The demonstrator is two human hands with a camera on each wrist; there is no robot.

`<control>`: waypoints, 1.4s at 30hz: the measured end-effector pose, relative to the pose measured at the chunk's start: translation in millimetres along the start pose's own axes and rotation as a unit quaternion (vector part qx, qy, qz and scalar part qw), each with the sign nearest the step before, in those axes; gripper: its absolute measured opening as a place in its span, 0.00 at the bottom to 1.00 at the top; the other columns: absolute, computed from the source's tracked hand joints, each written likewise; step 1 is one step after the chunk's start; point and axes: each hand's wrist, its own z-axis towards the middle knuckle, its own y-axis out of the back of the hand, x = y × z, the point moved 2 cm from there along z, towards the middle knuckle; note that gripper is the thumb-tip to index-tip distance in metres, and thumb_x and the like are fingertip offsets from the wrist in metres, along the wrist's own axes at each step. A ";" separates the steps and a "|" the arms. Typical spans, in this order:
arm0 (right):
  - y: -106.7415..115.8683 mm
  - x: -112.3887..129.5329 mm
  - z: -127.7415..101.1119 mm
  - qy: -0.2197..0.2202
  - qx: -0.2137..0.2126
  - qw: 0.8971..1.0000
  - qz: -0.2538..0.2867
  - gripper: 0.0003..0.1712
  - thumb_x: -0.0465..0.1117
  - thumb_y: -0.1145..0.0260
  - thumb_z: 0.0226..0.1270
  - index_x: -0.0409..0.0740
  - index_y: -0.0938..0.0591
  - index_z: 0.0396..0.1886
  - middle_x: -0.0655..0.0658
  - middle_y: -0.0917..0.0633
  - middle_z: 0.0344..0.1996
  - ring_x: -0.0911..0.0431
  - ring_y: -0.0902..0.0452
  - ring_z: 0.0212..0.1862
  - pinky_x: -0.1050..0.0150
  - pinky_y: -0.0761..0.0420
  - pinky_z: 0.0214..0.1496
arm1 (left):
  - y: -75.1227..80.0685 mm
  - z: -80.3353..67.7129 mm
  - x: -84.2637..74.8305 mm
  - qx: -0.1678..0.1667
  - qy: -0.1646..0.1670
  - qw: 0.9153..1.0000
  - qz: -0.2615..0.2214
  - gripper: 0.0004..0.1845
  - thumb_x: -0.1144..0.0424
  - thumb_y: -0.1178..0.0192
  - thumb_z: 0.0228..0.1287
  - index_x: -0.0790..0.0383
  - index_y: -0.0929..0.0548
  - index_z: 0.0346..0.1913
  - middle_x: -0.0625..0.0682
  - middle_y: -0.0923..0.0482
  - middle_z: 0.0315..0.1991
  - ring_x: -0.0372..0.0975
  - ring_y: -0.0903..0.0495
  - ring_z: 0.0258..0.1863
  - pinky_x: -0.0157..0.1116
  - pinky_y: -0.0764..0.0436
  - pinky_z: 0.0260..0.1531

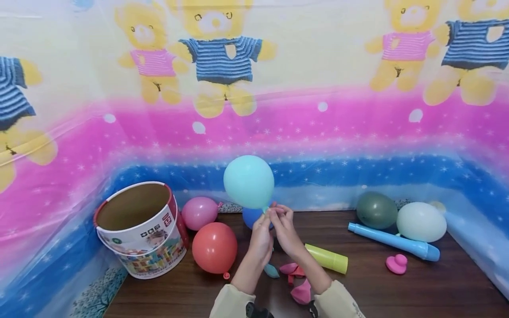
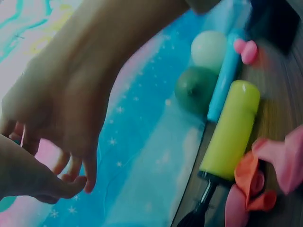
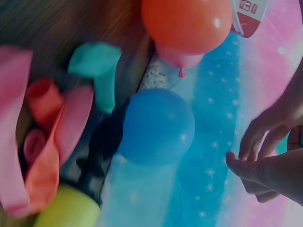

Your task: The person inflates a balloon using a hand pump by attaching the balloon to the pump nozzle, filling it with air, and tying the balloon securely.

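Both hands, left hand point(image 1: 260, 236) and right hand point(image 1: 283, 229), pinch the neck of the teal balloon point(image 1: 248, 181) held above the table point(image 1: 397, 287); judgement: fingers should stay clamped on the neck, close under the bulb, to prevent air loss while knotting.

Open toy bucket point(image 1: 139, 229), red balloon point(image 1: 214, 247), blue pump point(image 1: 393, 241) on table.

Home play corner or kids' party setup is indicated: walls are draped with teddy-bear print sheeting point(image 1: 254, 88), inflated balloons point(image 1: 214, 247) and hand pumps point(image 1: 393, 241) are laid on a wooden table point(image 1: 397, 291), beside a toy-block bucket point(image 1: 143, 234).
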 end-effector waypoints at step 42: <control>49.6 -42.1 -43.8 0.233 -0.071 0.931 -0.273 0.14 0.35 0.31 0.62 0.55 0.20 0.18 0.42 0.34 0.49 0.52 0.42 0.56 0.50 0.32 0.49 | 56.2 12.8 -46.8 0.021 0.116 0.986 0.117 0.14 0.61 0.53 0.77 0.53 0.18 0.34 0.44 0.15 0.37 0.43 0.20 0.52 0.61 0.30 0.63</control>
